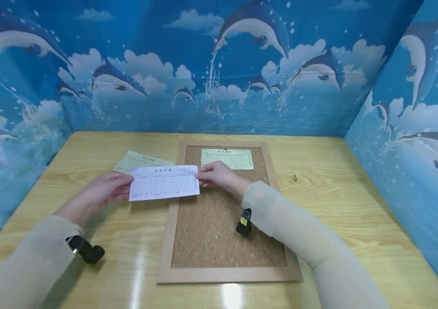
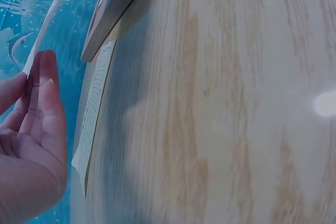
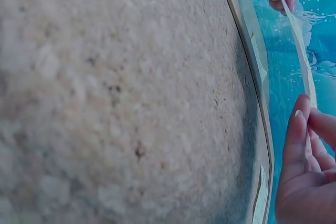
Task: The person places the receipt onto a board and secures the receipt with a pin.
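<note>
A white printed form slip (image 1: 164, 183) with a ruled table is stretched between both hands, above the left edge of a framed cork board (image 1: 226, 231). My left hand (image 1: 108, 189) pinches the slip's left end between thumb and fingers. At its right end, my right hand (image 1: 220, 175) pinches it the same way. In both wrist views the slip (image 2: 50, 17) (image 3: 299, 40) appears edge-on, lifted off the surface. A pale green form slip (image 1: 227, 159) is fixed at the board's top by a small dark fastener (image 1: 225, 150). Another green slip (image 1: 135, 159) lies on the table, partly hidden behind the white one.
The board's wooden frame (image 1: 228, 274) stands slightly raised from the wood-grain table (image 1: 338, 193). Blue curtains (image 1: 219, 107) printed with dolphins enclose the back and sides. A small black camera (image 1: 87, 251) is strapped to the left wrist, another (image 1: 244, 223) to the right.
</note>
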The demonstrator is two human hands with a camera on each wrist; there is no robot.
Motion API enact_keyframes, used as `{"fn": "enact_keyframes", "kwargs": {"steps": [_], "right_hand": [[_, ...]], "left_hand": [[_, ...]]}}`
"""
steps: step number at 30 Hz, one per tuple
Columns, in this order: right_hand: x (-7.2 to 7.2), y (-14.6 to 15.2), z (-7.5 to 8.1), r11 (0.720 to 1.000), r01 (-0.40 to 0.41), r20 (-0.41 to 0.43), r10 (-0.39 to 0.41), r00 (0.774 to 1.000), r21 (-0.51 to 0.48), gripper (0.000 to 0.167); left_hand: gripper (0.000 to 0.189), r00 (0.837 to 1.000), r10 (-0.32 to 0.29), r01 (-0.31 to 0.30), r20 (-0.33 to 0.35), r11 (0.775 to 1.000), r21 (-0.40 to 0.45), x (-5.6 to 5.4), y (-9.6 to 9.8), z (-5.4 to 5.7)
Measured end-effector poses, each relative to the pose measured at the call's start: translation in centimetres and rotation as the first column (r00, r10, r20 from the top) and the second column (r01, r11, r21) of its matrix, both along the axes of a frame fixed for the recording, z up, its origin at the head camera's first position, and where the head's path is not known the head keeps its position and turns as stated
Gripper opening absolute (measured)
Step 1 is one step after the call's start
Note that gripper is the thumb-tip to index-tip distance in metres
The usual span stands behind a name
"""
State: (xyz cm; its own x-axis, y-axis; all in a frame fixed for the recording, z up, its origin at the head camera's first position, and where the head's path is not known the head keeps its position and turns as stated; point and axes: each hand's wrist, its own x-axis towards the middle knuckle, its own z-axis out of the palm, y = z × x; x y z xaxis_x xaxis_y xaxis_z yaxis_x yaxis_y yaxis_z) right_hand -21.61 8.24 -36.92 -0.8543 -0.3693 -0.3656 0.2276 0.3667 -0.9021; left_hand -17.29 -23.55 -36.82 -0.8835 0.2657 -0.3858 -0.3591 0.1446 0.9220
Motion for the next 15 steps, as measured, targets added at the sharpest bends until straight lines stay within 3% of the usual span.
{"fn": "enact_keyframes", "kwargs": {"steps": [4,11,15], "right_hand": [[0.0,0.3,0.0,1.000,-0.006,0.007,0.006,1.000,0.004,0.020],[-0.2,1.1,-0.1,1.000,0.006,0.005,-0.006,1.000,0.018,0.022],[-0.2,1.5,-0.1,1.000,0.020,0.004,-0.020,1.000,0.016,0.022]], "left_hand": [[0.027,1.000,-0.006,0.006,-0.001,1.000,0.021,0.0,0.2,0.0],[0.054,1.000,-0.019,0.018,-0.007,1.000,-0.009,-0.3,0.9,0.0],[0.053,1.000,-0.004,0.004,0.003,1.000,-0.004,-0.6,1.4,0.1]]}}
